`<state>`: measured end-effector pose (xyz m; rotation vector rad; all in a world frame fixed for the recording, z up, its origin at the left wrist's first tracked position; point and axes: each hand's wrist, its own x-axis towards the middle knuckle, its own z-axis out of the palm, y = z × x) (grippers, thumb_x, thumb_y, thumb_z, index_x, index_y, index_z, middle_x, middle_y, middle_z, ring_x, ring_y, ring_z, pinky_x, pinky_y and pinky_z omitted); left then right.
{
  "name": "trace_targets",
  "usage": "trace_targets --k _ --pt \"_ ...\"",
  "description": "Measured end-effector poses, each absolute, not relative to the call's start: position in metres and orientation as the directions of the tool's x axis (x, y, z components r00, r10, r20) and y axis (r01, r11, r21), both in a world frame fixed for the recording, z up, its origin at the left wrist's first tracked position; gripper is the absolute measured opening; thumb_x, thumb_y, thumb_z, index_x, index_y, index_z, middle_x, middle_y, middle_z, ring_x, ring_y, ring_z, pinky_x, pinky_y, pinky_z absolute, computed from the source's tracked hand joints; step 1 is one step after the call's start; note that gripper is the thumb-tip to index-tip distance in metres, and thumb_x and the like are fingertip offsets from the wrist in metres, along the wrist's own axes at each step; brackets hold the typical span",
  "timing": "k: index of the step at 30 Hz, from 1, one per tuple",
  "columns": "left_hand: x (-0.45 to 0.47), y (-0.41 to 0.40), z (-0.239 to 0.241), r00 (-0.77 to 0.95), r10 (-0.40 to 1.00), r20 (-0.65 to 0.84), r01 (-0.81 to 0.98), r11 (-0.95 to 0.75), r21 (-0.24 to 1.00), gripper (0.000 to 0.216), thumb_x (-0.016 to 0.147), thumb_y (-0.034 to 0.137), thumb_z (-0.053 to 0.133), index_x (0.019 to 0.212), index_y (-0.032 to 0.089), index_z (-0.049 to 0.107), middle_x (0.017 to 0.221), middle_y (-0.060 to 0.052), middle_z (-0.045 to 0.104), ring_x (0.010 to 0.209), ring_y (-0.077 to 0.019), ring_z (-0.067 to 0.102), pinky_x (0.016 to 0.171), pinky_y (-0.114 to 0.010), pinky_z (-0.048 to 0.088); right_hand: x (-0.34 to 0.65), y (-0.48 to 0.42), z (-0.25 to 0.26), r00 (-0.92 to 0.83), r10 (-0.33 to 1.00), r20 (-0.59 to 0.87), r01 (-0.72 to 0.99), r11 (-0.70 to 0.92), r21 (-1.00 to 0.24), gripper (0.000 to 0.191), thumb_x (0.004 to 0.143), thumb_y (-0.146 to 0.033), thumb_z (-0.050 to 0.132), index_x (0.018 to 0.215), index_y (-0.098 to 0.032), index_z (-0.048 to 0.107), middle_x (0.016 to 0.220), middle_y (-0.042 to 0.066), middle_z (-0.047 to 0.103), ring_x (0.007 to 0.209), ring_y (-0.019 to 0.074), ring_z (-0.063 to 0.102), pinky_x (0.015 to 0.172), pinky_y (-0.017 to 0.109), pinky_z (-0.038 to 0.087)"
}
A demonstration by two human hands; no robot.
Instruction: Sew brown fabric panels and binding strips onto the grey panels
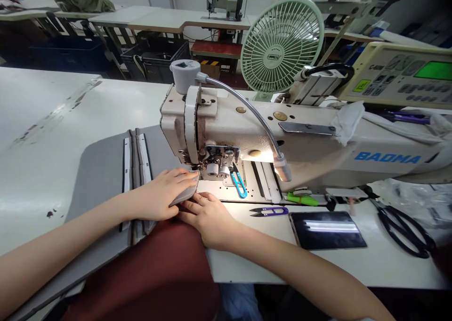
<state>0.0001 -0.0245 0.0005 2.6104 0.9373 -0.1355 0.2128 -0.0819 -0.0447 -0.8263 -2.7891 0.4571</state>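
Observation:
A grey padded fabric panel (99, 170) lies on the table, its near corner under the head of a sewing machine (226, 118). On that corner, close to the needle area, my left hand (160, 196) has its fingers over the top and its thumb at the near edge, gripping the fabric. My right hand (213, 220) is beside it, fingers curled round the corner's lower edge; some fingertips are hidden. Two white strips (126, 163) with dark edges run along the panel, left of my left hand. Blue thread snips (239, 182) lie on the machine bed.
Purple snips (270, 212), a phone (328, 230), black-handled scissors (406, 227) and a green-handled tool (302, 198) lie to the right. A bendable lamp (282, 166) hangs over the bed. Behind stand a green fan (282, 48) and a control panel (399, 74).

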Motion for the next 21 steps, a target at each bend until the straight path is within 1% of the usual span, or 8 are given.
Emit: trace_targets --k 5,8,12,16,19,21 --pt "0.002 -0.026 0.0 0.767 0.596 -0.237 0.641 -0.714 0.282 0.066 0.075 0.016 0.052 0.14 0.021 0.048 0.158 -0.009 0.038 0.145 -0.0332 0.031 0.113 -0.052 0.036 0.213 -0.084 -0.044 -0.812 0.575 0.1 0.509 0.782 -0.361 0.049 0.089 -0.025 0.053 0.138 -0.02 0.056 0.145 0.007 0.055 0.125 0.0286 0.047 0.107 0.043 0.033" --pt "0.003 -0.027 0.0 0.766 0.604 -0.219 0.642 -0.713 0.28 0.07 0.075 0.015 0.052 0.144 0.02 0.044 0.156 -0.01 0.04 0.145 -0.033 0.032 0.114 -0.052 0.035 0.212 -0.086 -0.044 -0.809 0.578 0.109 0.51 0.781 -0.361 0.049 0.089 -0.024 0.053 0.137 -0.019 0.056 0.144 0.007 0.056 0.124 0.0279 0.047 0.106 0.043 0.034" --pt "0.006 -0.026 0.0 0.761 0.616 -0.202 0.648 -0.709 0.279 0.064 0.075 0.016 0.053 0.139 0.02 0.05 0.152 -0.01 0.044 0.143 -0.0332 0.035 0.114 -0.05 0.036 0.213 -0.084 -0.046 -0.796 0.59 0.134 0.519 0.779 -0.351 0.047 0.09 -0.023 0.052 0.137 -0.019 0.056 0.144 0.008 0.056 0.127 0.0267 0.046 0.105 0.042 0.034" --pt "0.009 -0.024 0.0 0.727 0.656 -0.203 0.685 -0.674 0.275 0.064 0.076 0.016 0.053 0.14 0.019 0.049 0.147 -0.011 0.048 0.137 -0.0309 0.042 0.112 -0.045 0.037 0.213 -0.082 -0.047 -0.783 0.6 0.162 0.53 0.781 -0.331 0.045 0.091 -0.02 0.051 0.136 -0.018 0.056 0.144 0.009 0.056 0.129 0.026 0.046 0.104 0.042 0.035" --pt "0.01 -0.03 0.002 0.739 0.649 -0.184 0.671 -0.68 0.295 0.061 0.075 0.014 0.054 0.135 0.021 0.052 0.146 -0.008 0.049 0.134 -0.0288 0.043 0.111 -0.041 0.037 0.212 -0.087 -0.046 -0.793 0.585 0.169 0.525 0.797 -0.298 0.041 0.093 -0.02 0.05 0.133 -0.013 0.058 0.14 0.012 0.059 0.125 0.0268 0.05 0.101 0.041 0.038" --pt "0.01 -0.036 0.005 0.726 0.662 -0.186 0.683 -0.665 0.301 0.052 0.075 0.014 0.054 0.127 0.021 0.057 0.135 -0.008 0.055 0.126 -0.0277 0.048 0.106 -0.04 0.04 0.212 -0.093 -0.046 -0.813 0.553 0.183 0.506 0.826 -0.249 0.042 0.092 -0.021 0.05 0.131 -0.009 0.058 0.138 0.015 0.06 0.125 0.0292 0.052 0.099 0.042 0.04"
